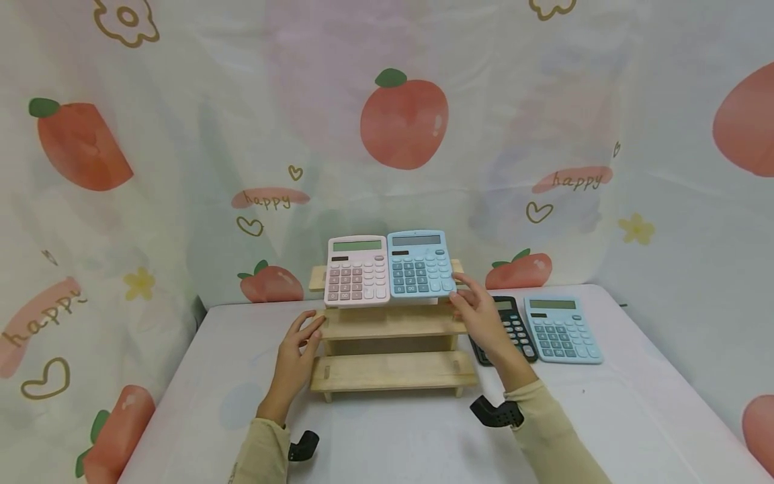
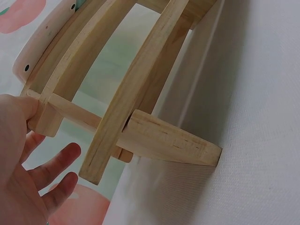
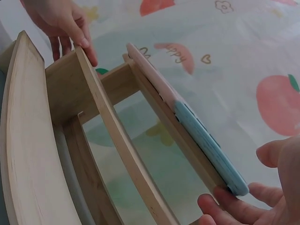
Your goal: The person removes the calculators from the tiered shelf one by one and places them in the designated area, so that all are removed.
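A three-tier wooden stand (image 1: pixel 393 325) stands on the white table. On its top tier a pink calculator (image 1: pixel 357 272) and a blue calculator (image 1: pixel 421 264) lean side by side, keys facing front. My left hand (image 1: pixel 295 359) pinches the left end of the middle tier between thumb and fingers, while its other fingers (image 2: pixel 56 176) hang loosely below. At the blue calculator's lower right corner is my right hand (image 1: pixel 480 319). In the right wrist view, its fingers (image 3: pixel 234 202) touch that corner and the thumb stays apart from it.
To the right of the stand, a black calculator (image 1: pixel 514 329) lies on the table, partly hidden by my right hand and forearm. Next to it lies another blue calculator (image 1: pixel 564 329). A fruit-printed cloth (image 1: pixel 405 202) hangs behind the table (image 1: pixel 387 444).
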Demonstrator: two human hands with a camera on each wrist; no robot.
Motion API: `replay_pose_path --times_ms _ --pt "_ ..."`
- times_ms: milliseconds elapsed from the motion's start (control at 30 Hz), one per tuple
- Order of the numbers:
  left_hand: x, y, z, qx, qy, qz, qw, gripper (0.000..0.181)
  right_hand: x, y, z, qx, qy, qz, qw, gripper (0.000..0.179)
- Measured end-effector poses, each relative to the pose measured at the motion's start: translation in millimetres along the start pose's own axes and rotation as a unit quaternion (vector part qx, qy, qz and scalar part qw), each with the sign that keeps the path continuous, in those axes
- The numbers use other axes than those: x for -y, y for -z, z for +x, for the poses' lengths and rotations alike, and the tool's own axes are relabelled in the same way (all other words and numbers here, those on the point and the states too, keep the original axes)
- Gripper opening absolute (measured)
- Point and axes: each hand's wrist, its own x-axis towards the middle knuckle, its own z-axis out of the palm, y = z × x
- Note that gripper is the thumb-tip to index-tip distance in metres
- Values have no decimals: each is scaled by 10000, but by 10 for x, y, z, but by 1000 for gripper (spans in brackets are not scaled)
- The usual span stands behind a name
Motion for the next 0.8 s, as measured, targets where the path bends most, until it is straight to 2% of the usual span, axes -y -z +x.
replay_pose_path --times_ms 233,567,800 --pt "-17 9 -3 32 -24 -31 10000 34 -19 -74 57 8 -246 315 9992 51" --pt "-28 10 -3 92 98 -117 9998 34 -31 -161 129 -80 -410 866 9954 55" --pt "-13 -4 -5 107 111 -128 9998 34 -49 -210 133 -358 -430 1175 9915 52"
